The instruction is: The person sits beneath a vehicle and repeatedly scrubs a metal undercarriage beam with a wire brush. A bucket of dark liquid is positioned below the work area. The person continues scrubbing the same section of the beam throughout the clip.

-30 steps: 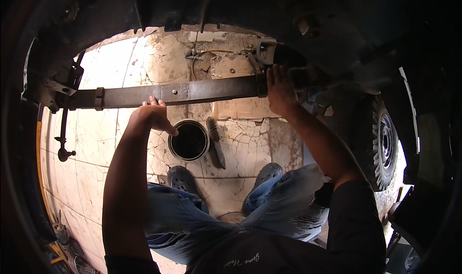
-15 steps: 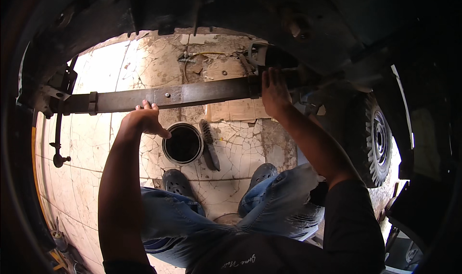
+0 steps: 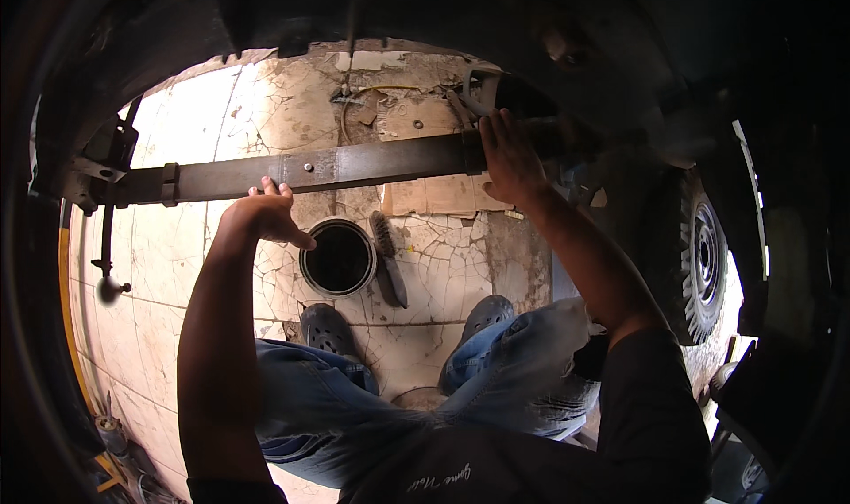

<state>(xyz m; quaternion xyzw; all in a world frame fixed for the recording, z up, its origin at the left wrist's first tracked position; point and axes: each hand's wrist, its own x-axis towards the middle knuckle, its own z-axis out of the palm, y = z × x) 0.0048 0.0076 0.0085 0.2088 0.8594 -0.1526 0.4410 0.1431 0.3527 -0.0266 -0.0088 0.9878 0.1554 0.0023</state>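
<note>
A long dark leaf spring (image 3: 248, 175) runs across in front of me beneath a vehicle, with a bright bolt head near its middle and a clamp (image 3: 170, 185) toward its left end. My left hand (image 3: 262, 215) touches its near edge by the bolt, fingers apart and thumb stretched out to the right. Across the right part of the spring, beside another clamp, lies my right hand (image 3: 512, 163) with its fingers extended. The spring's right end disappears in shadow behind that hand.
Below the spring, a round can (image 3: 337, 257) with a dark inside stands on cracked tiles, next to a wire brush (image 3: 387, 260). Flattened cardboard (image 3: 425, 198) lies beyond. A wheel (image 3: 704, 256) is at right; a hanging link rod (image 3: 108, 238) is at left. Dark bodywork surrounds the space above.
The right part of the leaf spring has risen slightly in the picture. My right hand has shifted with it and its thumb now shows; my left hand stays against the near edge.
</note>
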